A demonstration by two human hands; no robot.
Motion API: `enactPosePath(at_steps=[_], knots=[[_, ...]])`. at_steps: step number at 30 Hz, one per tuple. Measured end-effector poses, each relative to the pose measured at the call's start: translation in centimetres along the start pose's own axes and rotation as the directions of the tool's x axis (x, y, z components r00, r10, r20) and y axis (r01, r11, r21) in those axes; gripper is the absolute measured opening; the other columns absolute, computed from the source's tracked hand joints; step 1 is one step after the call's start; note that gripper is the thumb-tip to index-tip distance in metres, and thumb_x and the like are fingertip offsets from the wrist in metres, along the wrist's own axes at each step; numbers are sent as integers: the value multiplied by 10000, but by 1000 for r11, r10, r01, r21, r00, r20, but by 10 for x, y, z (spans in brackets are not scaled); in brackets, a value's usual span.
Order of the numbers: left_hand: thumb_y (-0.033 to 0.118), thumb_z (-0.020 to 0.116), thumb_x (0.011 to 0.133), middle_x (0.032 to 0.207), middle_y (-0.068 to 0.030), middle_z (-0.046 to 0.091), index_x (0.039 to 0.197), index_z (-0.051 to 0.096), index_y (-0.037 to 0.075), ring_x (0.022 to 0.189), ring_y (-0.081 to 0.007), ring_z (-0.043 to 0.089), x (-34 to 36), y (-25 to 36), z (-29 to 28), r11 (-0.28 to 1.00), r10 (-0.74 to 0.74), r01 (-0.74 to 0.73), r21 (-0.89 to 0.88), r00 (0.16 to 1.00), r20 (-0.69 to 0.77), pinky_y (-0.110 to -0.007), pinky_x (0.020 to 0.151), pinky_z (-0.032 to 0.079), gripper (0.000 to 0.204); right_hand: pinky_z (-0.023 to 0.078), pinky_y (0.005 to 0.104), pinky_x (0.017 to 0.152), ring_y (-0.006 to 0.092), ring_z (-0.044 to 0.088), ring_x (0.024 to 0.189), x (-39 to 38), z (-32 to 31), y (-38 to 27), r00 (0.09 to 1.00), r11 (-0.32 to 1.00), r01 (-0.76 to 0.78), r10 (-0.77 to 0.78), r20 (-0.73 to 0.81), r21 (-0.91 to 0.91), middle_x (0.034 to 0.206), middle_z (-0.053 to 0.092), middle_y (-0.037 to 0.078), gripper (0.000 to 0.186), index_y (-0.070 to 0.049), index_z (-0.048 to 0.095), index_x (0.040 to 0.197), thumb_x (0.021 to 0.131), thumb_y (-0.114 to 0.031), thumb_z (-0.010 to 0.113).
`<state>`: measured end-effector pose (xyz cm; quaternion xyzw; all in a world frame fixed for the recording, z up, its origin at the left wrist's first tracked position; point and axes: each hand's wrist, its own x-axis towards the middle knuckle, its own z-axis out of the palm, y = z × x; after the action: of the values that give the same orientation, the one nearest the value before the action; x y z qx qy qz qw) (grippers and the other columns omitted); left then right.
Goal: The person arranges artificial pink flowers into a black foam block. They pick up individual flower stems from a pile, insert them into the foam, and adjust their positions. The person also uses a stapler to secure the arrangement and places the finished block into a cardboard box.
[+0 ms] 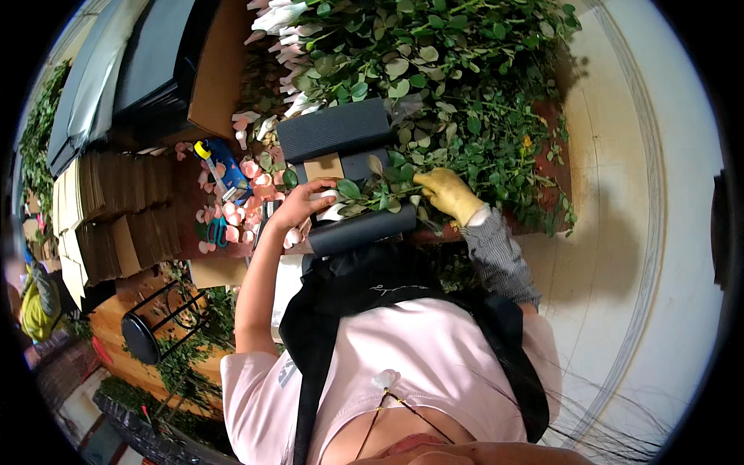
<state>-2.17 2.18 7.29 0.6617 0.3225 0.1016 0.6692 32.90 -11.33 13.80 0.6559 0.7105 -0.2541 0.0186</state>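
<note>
I count two hands: one bare left hand (304,203) and one yellow-gloved right hand (448,194). Around them, on one reddish-brown worktop (189,246), there's one dark grey ribbed block (333,130) at eleven o'clock, one black rolled sheet (363,231) at seven, and one pair of teal-handled scissors (217,231) at nine. Pale pink petals (249,168) there pass a dozen; green leafy stems (465,70) at one o'clock defy exact counting. One round-seated black stool (140,339) stands at eight.

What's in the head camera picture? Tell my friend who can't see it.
A person's bare left hand and yellow-gloved right hand handle leafy stems at a table. Pink petals and teal scissors lie to the left; a big leafy heap lies beyond.
</note>
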Motion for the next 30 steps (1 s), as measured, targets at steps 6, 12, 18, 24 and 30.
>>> enactPosePath(at_steps=[6,12,18,24,30], knots=[[113,737,890,1287,-118,631,1133,705,12,1181,-234,595,-6,-11,4,992,110,-107,68,993,-49,-337,1026,458,265,541,391,699,278,660,775,-19,-20,-8,826,974,216,-149,-543,62,814,688,93,218,-107,717,1023,825,-15,726],[154,793,844,1116,-166,625,1029,758,65,1054,-340,608,-9,-9,25,799,412,-303,520,905,-105,-431,902,521,208,553,397,655,254,651,714,11,-5,-13,933,990,-101,61,-355,-96,762,680,85,162,-135,714,973,853,-38,664],[215,803,813,947,-179,687,1066,715,52,913,-374,672,-17,0,20,730,289,-154,666,952,-97,-445,795,541,314,585,382,820,243,719,919,20,32,-4,987,959,-139,115,-110,-246,1023,753,58,218,-134,761,1057,897,-78,625],[176,725,849,1128,-119,676,1056,728,94,1082,-308,622,-6,23,22,612,355,-335,716,926,129,-427,953,480,223,575,361,710,207,718,812,37,89,27,995,904,-97,83,-52,-416,817,737,37,107,-126,754,851,861,-73,662],[222,770,808,1295,-132,558,1046,760,157,1144,-338,549,-8,30,10,485,279,-300,821,943,180,-430,1002,455,247,517,461,978,318,626,1181,52,-69,-9,896,971,-46,145,419,-237,1319,642,133,548,-119,529,1427,930,-328,632]])
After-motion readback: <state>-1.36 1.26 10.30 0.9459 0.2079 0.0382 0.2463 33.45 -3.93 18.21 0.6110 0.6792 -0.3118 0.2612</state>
